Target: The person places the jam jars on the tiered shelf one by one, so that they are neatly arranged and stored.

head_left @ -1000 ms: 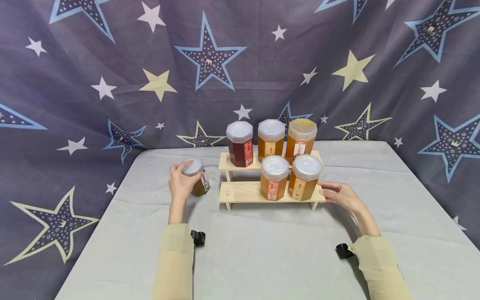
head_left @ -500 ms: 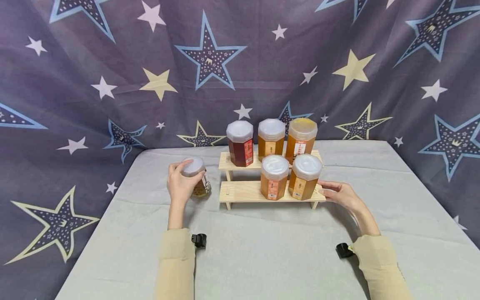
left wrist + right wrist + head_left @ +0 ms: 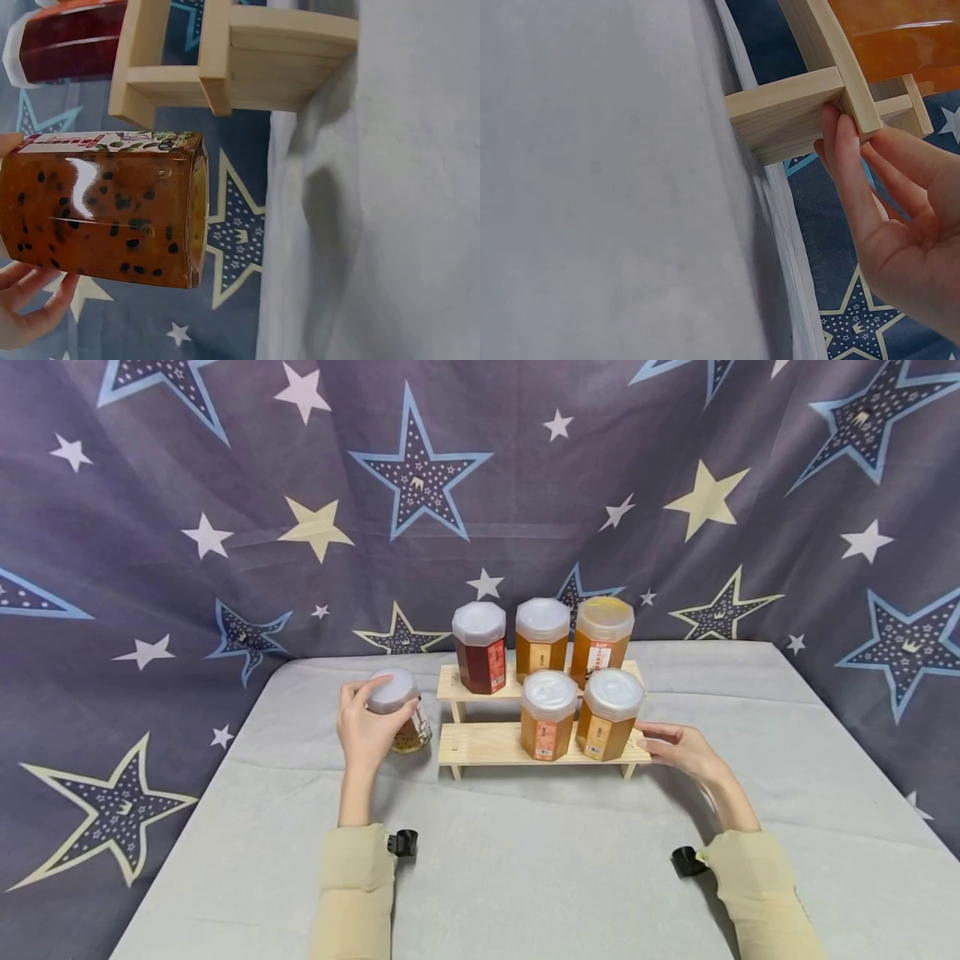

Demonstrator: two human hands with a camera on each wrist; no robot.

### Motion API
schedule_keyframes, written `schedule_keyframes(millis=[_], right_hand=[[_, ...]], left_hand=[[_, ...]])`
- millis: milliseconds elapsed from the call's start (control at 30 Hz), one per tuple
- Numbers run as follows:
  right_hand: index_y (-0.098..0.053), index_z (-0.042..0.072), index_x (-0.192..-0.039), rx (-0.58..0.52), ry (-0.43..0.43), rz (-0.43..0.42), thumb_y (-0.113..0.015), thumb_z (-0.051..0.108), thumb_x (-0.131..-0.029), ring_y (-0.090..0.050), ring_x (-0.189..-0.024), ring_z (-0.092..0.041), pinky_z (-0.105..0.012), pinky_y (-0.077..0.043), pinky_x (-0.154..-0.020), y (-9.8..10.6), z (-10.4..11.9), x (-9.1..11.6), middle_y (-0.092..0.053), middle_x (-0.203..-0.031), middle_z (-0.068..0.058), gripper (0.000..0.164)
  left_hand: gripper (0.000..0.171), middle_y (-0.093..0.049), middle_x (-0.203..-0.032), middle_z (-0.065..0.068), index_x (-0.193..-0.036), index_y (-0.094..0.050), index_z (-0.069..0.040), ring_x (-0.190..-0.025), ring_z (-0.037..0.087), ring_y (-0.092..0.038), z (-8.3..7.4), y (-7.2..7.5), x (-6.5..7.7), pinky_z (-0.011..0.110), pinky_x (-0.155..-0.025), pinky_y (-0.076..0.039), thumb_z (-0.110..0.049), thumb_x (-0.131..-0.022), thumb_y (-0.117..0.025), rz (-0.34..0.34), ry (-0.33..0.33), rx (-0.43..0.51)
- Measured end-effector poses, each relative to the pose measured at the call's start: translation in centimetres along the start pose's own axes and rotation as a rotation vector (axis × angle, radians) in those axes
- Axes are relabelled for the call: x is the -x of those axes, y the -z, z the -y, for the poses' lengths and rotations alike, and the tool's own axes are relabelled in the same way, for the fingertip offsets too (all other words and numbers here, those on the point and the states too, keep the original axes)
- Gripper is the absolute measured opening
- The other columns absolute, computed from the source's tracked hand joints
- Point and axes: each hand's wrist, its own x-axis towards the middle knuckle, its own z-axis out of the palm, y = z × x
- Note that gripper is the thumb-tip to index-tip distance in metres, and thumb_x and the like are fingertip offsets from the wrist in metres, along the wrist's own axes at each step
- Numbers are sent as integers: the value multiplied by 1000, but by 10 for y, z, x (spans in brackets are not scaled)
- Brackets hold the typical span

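Note:
My left hand (image 3: 364,720) grips an octagonal jar (image 3: 97,214) from above, fingers and thumb around its upper part. Amber contents with dark seeds show through the wall, below a whitish lid (image 3: 393,692). The jar is raised off the table, left of a two-tier wooden rack (image 3: 480,743), its base visible in the left wrist view. At the rack's right end my right hand (image 3: 690,752) pinches the lower shelf; in the right wrist view its fingertips (image 3: 847,127) reach under the shelf end (image 3: 866,112).
On the upper tier stand a dark red jar (image 3: 480,647) and two amber jars (image 3: 542,639). Two more amber jars (image 3: 550,718) occupy the lower tier's middle and right, its left part being bare wood. A star-patterned curtain (image 3: 525,485) hangs behind the grey-covered table (image 3: 540,860).
The left hand has moved slightly right with the jar, which has come up off the table and closer to the rack. My right hand stays on the shelf end.

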Motion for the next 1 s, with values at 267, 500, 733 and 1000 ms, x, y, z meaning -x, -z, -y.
schedule_keyframes(millis=[267, 500, 733, 1000], right_hand=[[-39, -15, -124, -11, 8, 11, -60, 13, -84, -58, -81, 1, -22, -49, -72, 2, 0, 1, -45, -121, -31, 53], [-40, -14, -124, -15, -13, 10, -61, 12, -83, -59, -81, 1, -24, -49, -73, 1, 0, 0, -48, -120, -27, 53], [-39, -14, -124, -12, 0, 15, -59, 11, -84, -57, -81, 2, -22, -49, -72, 1, 0, 1, -41, -123, -33, 51], [-39, -13, -125, 3, 5, 16, -58, 11, -85, -56, -82, 4, -22, -49, -72, 1, 1, 1, -40, -125, -32, 50]], left_hand=[[44, -49, -94, 13, -98, -67, -8, -88, 28, -50, -16, 1, 4, 42, -76, -40, -23, -58, -81, 13, -32, 30], [44, -50, -93, 12, -97, -66, -7, -84, 25, -49, -30, -1, 10, 35, -68, -41, -21, -58, -81, 33, -77, 46], [43, -50, -93, 11, -96, -66, -7, -84, 23, -50, -46, -7, 15, 31, -66, -40, -20, -58, -81, 71, -115, 102], [43, -50, -93, 11, -96, -66, -8, -85, 23, -51, -57, -19, 20, 32, -66, -43, -20, -57, -81, 107, -153, 121]])
